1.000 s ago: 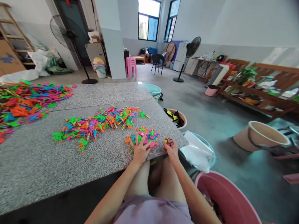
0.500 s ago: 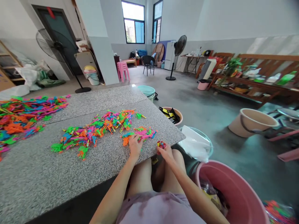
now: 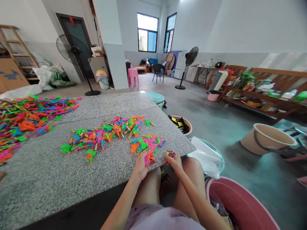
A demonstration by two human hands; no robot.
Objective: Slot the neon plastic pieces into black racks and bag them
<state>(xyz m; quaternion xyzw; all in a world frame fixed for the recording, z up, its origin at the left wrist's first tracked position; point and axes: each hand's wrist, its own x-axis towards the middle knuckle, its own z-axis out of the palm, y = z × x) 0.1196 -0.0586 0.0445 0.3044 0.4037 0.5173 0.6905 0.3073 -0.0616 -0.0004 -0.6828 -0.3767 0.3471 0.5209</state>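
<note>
At the front edge of the speckled stone table (image 3: 115, 163), my left hand (image 3: 141, 166) is closed on pink and orange plastic toy pieces (image 3: 149, 157). My right hand (image 3: 175, 162), to its right at the table edge, grips a small bundle of short red, yellow and blue sticks (image 3: 170, 154). Just beyond my left hand lies a small heap of bright plastic toy pieces (image 3: 144, 145). A longer mixed heap (image 3: 107, 131) spreads behind it to the left. The exact shape of the held pieces is too small to make out.
A large pile of coloured pieces (image 3: 31, 118) covers the table's far left. Right of the table stand a pink tub (image 3: 240, 195), a basin with clear plastic sheets (image 3: 206, 153), a bucket of black-and-yellow packets (image 3: 190, 126) and a beige bucket (image 3: 254, 139). A brownish shape (image 3: 2, 175) shows at the left edge.
My left hand has drawn back from the small heap toward the table edge, now with pink and orange pieces in it. My right hand still holds its bundle. The view has shifted slightly.
</note>
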